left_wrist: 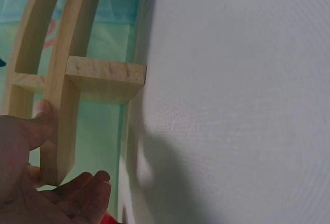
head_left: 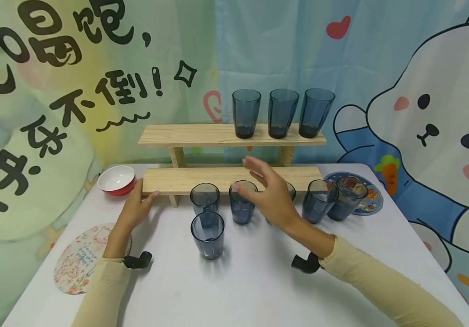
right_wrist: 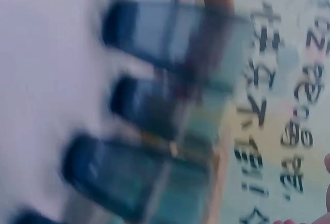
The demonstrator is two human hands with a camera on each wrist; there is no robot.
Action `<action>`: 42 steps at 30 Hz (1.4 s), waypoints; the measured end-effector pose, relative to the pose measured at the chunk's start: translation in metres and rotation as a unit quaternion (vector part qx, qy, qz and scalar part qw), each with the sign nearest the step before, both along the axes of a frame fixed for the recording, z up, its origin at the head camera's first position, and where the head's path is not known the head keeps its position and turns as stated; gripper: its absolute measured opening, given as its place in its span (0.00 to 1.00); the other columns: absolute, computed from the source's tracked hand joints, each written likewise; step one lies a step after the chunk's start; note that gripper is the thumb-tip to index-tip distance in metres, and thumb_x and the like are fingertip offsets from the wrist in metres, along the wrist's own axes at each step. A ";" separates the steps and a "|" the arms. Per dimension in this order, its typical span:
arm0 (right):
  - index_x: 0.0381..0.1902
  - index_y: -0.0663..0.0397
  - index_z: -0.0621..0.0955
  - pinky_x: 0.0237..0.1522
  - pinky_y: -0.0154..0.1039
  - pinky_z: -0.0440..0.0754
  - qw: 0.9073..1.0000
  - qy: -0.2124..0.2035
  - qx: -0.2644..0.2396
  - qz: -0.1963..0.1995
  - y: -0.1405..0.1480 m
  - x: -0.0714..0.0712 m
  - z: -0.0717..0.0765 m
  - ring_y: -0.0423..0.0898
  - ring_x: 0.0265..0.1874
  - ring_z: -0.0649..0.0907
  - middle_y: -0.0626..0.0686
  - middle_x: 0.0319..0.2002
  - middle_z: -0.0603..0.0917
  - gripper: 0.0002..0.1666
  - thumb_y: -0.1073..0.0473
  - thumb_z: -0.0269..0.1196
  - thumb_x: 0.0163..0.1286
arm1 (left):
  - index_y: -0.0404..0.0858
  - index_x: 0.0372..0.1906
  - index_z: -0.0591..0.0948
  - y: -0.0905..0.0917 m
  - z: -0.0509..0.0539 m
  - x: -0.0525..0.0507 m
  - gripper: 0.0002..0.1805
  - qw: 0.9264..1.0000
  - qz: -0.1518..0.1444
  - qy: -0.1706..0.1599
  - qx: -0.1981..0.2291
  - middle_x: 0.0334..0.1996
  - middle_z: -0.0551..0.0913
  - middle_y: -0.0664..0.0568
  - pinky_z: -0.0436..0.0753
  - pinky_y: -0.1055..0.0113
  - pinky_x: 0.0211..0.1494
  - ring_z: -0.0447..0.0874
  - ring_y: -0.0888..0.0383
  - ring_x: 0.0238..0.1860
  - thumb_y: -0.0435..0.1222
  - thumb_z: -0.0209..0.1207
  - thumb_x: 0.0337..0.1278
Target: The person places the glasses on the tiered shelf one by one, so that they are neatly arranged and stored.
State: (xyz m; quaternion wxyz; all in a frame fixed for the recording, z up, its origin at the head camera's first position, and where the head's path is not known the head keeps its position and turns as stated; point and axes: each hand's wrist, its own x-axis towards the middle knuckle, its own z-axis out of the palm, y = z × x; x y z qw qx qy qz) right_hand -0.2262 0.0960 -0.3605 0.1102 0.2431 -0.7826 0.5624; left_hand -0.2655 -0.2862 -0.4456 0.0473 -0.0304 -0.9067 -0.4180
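Right sleeve (head_left: 385, 281) | tabletop glasses (head_left: 242, 213) below right fingers (head_left: 262, 169) | shelf (head_left: 193, 179) in left fingers (left_wrist: 92, 197)

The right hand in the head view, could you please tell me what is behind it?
Behind the right hand show parts of the lower shelf, one glass, and a second glass that is mostly covered.

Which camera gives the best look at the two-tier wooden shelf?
The head view, because it shows both tiers of the wooden shelf end to end. The left wrist view shows only part, close up, with the left hand gripping one end. The right wrist view shows just a blurred strip behind blue tumblers.
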 end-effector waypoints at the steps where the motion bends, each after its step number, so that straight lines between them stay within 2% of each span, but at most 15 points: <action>1: 0.79 0.48 0.68 0.76 0.37 0.70 1.000 -0.009 0.003 0.010 -0.001 0.009 -0.006 0.48 0.75 0.73 0.52 0.76 0.73 0.45 0.52 0.75 0.70 | 0.24 0.82 0.48 0.000 0.001 0.000 0.42 1.000 0.000 0.000 0.000 0.78 0.57 0.23 0.58 0.36 0.81 0.58 0.29 0.78 0.41 0.55 0.82; 4: 0.80 0.49 0.67 0.76 0.37 0.71 0.998 -0.050 0.024 0.035 -0.005 0.032 -0.026 0.47 0.75 0.73 0.50 0.76 0.73 0.49 0.50 0.78 0.66 | 0.24 0.82 0.48 0.000 0.002 -0.001 0.42 1.000 -0.001 -0.001 -0.001 0.78 0.57 0.23 0.58 0.36 0.81 0.59 0.29 0.78 0.41 0.55 0.82; 7: 0.80 0.53 0.66 0.76 0.37 0.70 0.993 -0.093 0.045 0.056 -0.013 0.046 -0.046 0.47 0.76 0.72 0.51 0.76 0.72 0.55 0.47 0.80 0.62 | 0.24 0.82 0.48 0.000 0.004 0.000 0.42 1.000 0.003 -0.003 -0.005 0.78 0.57 0.23 0.58 0.36 0.81 0.58 0.29 0.78 0.41 0.55 0.82; 9: 0.81 0.54 0.65 0.75 0.35 0.70 0.990 -0.115 0.055 0.064 -0.018 0.052 -0.056 0.46 0.76 0.71 0.51 0.77 0.71 0.58 0.45 0.81 0.60 | 0.24 0.82 0.48 -0.001 0.004 0.000 0.41 1.000 0.006 -0.003 -0.004 0.78 0.57 0.23 0.58 0.36 0.81 0.58 0.28 0.78 0.41 0.55 0.82; 14: 0.80 0.55 0.64 0.75 0.33 0.69 0.988 -0.130 0.046 0.072 -0.029 0.057 -0.072 0.47 0.77 0.70 0.55 0.77 0.70 0.59 0.49 0.83 0.58 | 0.23 0.82 0.47 -0.001 0.003 -0.001 0.43 1.000 0.004 -0.010 -0.007 0.78 0.56 0.23 0.58 0.36 0.81 0.58 0.28 0.78 0.41 0.55 0.82; 20: 0.80 0.57 0.64 0.77 0.37 0.69 0.987 -0.132 0.054 0.068 -0.039 0.059 -0.081 0.49 0.77 0.70 0.53 0.77 0.70 0.61 0.45 0.83 0.57 | 0.23 0.82 0.47 -0.001 0.002 -0.001 0.43 1.000 0.004 -0.013 -0.010 0.78 0.56 0.23 0.58 0.35 0.81 0.58 0.28 0.78 0.42 0.55 0.82; 26: 0.82 0.57 0.62 0.76 0.45 0.72 0.985 -0.146 0.068 0.067 -0.046 0.062 -0.087 0.54 0.76 0.72 0.54 0.78 0.69 0.64 0.40 0.81 0.58 | 0.24 0.82 0.46 -0.001 0.002 -0.001 0.43 1.000 0.002 -0.011 -0.008 0.79 0.55 0.23 0.57 0.35 0.81 0.56 0.28 0.79 0.41 0.54 0.82; 32: 0.81 0.56 0.64 0.75 0.42 0.72 0.987 -0.135 0.063 0.066 -0.050 0.061 -0.088 0.49 0.76 0.72 0.53 0.76 0.72 0.61 0.41 0.80 0.60 | 0.24 0.83 0.45 -0.001 0.002 0.000 0.43 1.000 0.005 -0.016 -0.011 0.79 0.54 0.22 0.55 0.35 0.82 0.54 0.28 0.80 0.42 0.54 0.82; 38: 0.79 0.51 0.69 0.74 0.39 0.73 0.988 -0.135 0.032 0.068 -0.053 0.059 -0.088 0.42 0.73 0.75 0.47 0.70 0.77 0.54 0.45 0.80 0.61 | 0.25 0.83 0.45 0.000 0.003 0.000 0.44 1.000 0.007 -0.020 -0.013 0.80 0.53 0.23 0.55 0.35 0.82 0.54 0.28 0.80 0.43 0.54 0.82; 42: 0.78 0.50 0.69 0.73 0.38 0.73 0.988 -0.137 0.028 0.067 -0.053 0.060 -0.089 0.42 0.72 0.75 0.47 0.70 0.78 0.53 0.45 0.80 0.61 | 0.26 0.83 0.46 0.000 0.002 0.000 0.43 1.000 0.006 -0.018 -0.008 0.80 0.54 0.24 0.56 0.35 0.82 0.55 0.28 0.80 0.42 0.54 0.82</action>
